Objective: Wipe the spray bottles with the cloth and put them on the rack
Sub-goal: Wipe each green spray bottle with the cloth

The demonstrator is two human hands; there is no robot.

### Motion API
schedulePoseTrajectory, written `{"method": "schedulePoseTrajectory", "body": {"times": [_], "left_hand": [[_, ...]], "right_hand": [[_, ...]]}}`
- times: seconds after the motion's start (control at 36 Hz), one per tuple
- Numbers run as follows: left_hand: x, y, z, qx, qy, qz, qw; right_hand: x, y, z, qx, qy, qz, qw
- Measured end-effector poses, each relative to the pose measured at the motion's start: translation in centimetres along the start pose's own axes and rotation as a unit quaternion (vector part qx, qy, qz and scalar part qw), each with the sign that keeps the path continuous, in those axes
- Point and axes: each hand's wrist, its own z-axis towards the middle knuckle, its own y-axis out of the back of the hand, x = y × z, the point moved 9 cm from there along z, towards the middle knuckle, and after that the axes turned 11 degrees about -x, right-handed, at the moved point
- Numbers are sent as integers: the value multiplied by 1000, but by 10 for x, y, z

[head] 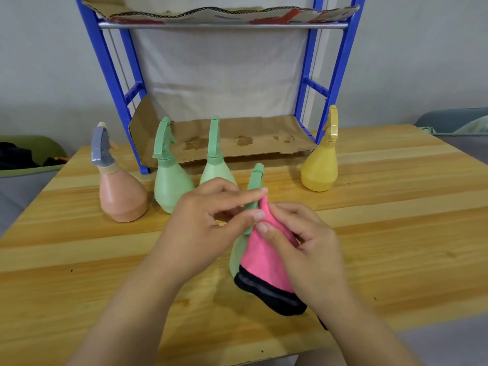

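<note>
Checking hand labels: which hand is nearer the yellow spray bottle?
Right. The right hand, holding the pink cloth against the held green bottle, is in front of the yellow spray bottle, slightly left; the left hand, pinching the green sprayer, lies farther left.

From my end this reads as a room in a home, not a workshop or lab. I see a light wooden table [396, 233] set close to a plain grey wall [39, 62], a small blue rack [109, 75] standing on it with shelves lined in torn, stained cardboard [237, 143], and soft furniture at both edges: a green cushion [39, 146] with dark fabric [15, 154] lying on it at the left, a grey-blue padded seat [449, 117] at the right.
</note>
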Motion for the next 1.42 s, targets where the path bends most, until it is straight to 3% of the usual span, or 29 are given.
{"method": "schedulePoseTrajectory", "body": {"times": [0.08,0.28,0.39,0.61,0.78,0.94,1.11,1.42], "left_hand": [[0,5,-1,-6,10,-16,1000],[1,9,-3,-14,6,-52,999],[2,8,-4,-15,2,-57,998],[3,12,-6,-38,36,-44,998],[-5,9,-9,-55,0,-7,998],[-3,10,-12,-37,3,-19,999],[8,9,-16,-1,49,-72,996],[9,12,-14,16,4,73,997]], "right_hand": [[3,-6,0,10,10,-46,999],[-9,-19,7,112,-59,-63,990],[-6,-21,4,134,-31,-88,987],[-10,-19,-13,118,38,-165,978],[-1,-12,-25,54,70,-298,951],[-9,-12,-18,62,12,-150,987],[-25,-17,-28,44,-61,-19,997],[-38,-13,-31,9,-109,111,988]]}}
